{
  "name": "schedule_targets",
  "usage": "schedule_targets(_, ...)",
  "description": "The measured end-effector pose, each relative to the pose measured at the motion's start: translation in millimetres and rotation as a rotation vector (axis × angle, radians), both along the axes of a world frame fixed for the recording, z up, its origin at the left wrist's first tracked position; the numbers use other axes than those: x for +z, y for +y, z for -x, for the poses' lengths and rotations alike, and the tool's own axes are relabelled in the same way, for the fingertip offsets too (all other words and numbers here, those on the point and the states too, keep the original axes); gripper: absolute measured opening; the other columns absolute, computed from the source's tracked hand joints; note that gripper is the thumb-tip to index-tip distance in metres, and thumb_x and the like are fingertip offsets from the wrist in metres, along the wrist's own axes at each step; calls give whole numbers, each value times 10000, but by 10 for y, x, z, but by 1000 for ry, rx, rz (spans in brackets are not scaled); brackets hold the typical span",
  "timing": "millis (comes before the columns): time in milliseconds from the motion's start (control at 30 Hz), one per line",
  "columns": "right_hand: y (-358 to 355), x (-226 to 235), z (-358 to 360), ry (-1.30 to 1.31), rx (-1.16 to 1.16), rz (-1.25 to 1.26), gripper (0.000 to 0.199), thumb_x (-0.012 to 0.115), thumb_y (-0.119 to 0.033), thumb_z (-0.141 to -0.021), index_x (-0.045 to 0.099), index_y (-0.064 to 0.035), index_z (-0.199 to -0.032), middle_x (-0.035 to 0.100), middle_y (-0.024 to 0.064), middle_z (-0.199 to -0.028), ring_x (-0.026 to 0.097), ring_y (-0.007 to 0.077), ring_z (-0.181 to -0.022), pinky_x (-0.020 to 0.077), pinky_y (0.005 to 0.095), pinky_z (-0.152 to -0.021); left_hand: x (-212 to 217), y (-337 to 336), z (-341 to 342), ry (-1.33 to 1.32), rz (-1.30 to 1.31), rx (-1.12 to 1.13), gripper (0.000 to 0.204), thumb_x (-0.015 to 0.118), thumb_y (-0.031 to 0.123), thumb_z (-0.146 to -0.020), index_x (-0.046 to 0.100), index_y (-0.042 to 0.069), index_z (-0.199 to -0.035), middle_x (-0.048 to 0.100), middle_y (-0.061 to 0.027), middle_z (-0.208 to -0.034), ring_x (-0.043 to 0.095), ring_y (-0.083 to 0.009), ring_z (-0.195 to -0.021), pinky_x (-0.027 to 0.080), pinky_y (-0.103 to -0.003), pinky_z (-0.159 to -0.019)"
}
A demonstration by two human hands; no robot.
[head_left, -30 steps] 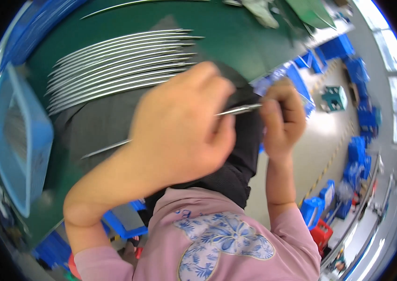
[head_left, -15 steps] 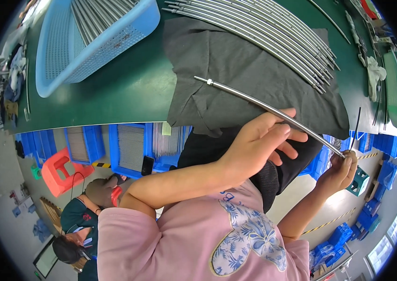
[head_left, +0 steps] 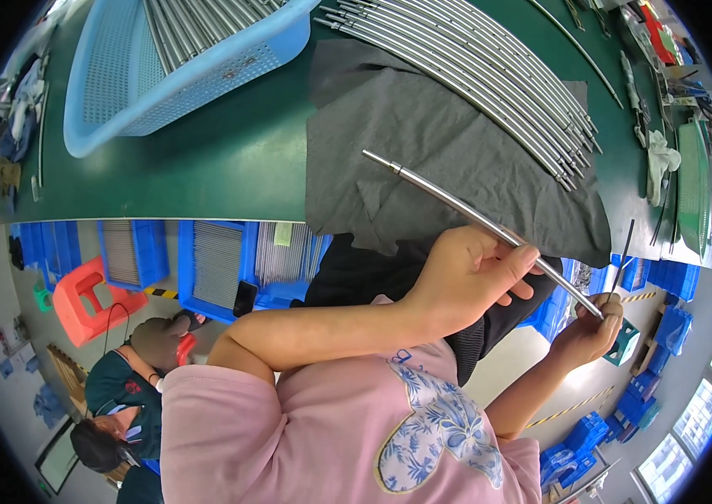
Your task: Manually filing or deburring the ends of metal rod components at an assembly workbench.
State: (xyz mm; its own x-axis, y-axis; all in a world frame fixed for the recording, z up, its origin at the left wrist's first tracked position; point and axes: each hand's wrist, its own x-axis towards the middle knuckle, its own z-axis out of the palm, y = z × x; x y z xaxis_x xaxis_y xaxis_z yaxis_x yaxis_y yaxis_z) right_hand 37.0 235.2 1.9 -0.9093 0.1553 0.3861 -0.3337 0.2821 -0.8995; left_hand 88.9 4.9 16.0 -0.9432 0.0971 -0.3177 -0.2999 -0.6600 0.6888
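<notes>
A long, slightly curved silver metal rod [head_left: 448, 200] runs from above the dark grey cloth [head_left: 406, 134] down to the right. My left hand [head_left: 469, 273] grips it near the middle, fingers wrapped around it. My right hand [head_left: 593, 329] pinches its lower end and also holds a thin black stick [head_left: 622, 250] pointing upward. Several similar rods [head_left: 490, 76] lie side by side on the cloth, which hangs over the edge of the green table [head_left: 204, 160]. I wear a pink shirt with a blue flower print.
A light blue plastic basket [head_left: 162, 92] with several rods stands on the table at the upper left. A white rag [head_left: 661, 160] and a green tray [head_left: 693, 189] lie at the right. Blue bins [head_left: 217, 260] and a red stool [head_left: 83, 298] sit below. Another person [head_left: 116, 391] crouches lower left.
The view has swung from the cloth and my hands close up to the table edge. Both hands keep hold of the rod, now stretched out lower over the cloth's edge.
</notes>
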Motion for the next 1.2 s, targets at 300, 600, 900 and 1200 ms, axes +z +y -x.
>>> schedule_targets(300,43,-57,-18,-24,2,3,324,421,-275,-940,338,-65,-708,320,52,-707,352,136,-590,303,238,-516,24,50,4,57,111,34,303,631,279,-938,663,-20,-970,700,-78,-861,662,-107,-742,518,-220,-622)
schedule_targets(600,41,-171,-70,-51,-23,0,305,411,-245,-941,423,-38,-718,442,83,-743,422,136,-609,352,238,-505,32,67,61,115,191,177,335,607,253,-950,625,-35,-1120,692,-123,-972,655,-123,-726,521,-225,-624)
schedule_targets(900,-349,-191,-155,-16,103,156,314,411,-225,-965,511,0,-771,451,61,-781,448,130,-659,360,239,-592,1182,-788,1777,916,1534,528,247,503,199,-951,556,-20,-851,580,-210,-734,582,-389,-730,439,-419,-638)
schedule_targets(1200,-95,-375,-395,-66,-89,251,191,451,-68,-850,599,48,-883,495,60,-803,468,100,-649,369,227,-604,254,-770,2679,1227,2597,-264,97,578,74,-788,637,60,-865,638,-113,-892,669,-301,-789,545,-421,-639)
